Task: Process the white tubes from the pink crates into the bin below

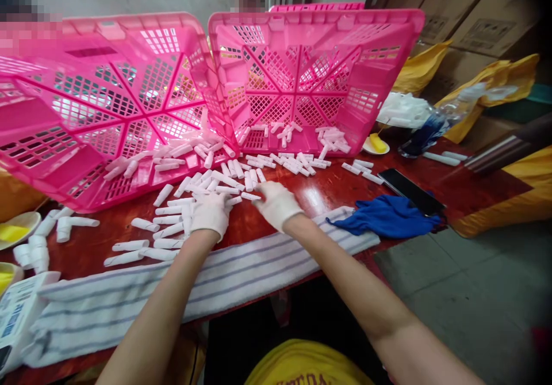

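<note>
Both hands wear white gloves and work the loose white tubes [202, 192] spread over the red table [328, 192]. Left hand [210, 213] lies palm down on the pile, fingers curled over tubes at its 12 o'clock; whether any tube is truly gripped cannot be told, since the glove hides it. Right hand [276, 202] rests just beside it at 3 o'clock, fingers partly spread, fingertips touching a tube at its 10 o'clock and holding nothing that shows.

Judged from this, the step in hand is gathering or sorting tubes out of the heap. The next move would call for closing the fingers on a few tubes without scattering the ones that touch them.

Tubes lie thickest from 9 to 12 o'clock of the left hand and spill out of two pink crates. Left crate [107, 109] is tipped on its side at 10 o'clock, right crate [310, 80] likewise at 1 o'clock, each with tubes on its lower wall.

A striped towel [241, 270] runs along the near table edge under both forearms. At 3 o'clock of the right hand lie a blue cloth [383, 215] and, just past it, a dark phone [409, 189]. Yellow bags and cardboard boxes stand farther off at 2 o'clock.
</note>
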Demonstrator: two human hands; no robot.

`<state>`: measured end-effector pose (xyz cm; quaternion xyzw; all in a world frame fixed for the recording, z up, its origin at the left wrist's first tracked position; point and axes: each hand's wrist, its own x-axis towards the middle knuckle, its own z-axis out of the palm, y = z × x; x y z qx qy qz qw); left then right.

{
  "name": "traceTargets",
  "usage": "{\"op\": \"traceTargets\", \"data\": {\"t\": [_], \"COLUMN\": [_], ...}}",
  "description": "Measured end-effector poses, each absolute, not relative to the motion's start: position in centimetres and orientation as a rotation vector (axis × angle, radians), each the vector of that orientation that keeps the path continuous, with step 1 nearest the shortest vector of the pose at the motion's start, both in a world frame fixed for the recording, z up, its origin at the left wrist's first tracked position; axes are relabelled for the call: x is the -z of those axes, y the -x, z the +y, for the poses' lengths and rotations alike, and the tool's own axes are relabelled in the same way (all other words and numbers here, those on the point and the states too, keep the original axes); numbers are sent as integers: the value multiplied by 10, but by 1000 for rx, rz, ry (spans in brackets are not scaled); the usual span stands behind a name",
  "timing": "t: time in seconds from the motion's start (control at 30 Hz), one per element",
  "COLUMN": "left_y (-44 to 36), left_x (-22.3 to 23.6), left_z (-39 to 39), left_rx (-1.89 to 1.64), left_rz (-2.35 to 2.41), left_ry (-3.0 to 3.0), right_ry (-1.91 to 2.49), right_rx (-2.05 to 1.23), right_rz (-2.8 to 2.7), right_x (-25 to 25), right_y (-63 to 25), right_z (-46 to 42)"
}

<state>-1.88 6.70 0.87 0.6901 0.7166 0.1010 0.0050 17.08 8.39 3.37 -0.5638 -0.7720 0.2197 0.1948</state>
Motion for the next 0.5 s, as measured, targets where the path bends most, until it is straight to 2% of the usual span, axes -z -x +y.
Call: {"op": "traceTargets", "data": {"t": [0.1,0.23,0.37,0.5], "left_y": [13,6,-20,-45], "left_x": [-5,-1,-4,-10], "left_z": [48,21,2,-12], "left_rx": [-623,-961,-1085,-1143], "left_rz": [2183,1861,1460,1583], "left_ry": [-1979,-1632,-1400,-1613], "right_ry": [1653,1508,1045,1044], "right_rx": [-658,-852,-1203,-1224], "right_rz": [-2275,-2052,-1485,-1508], "right_x": [-22,-16,-26,-44], "right_y": [-132,-154,-191,-207], "right_z": [113,102,73,59]}}
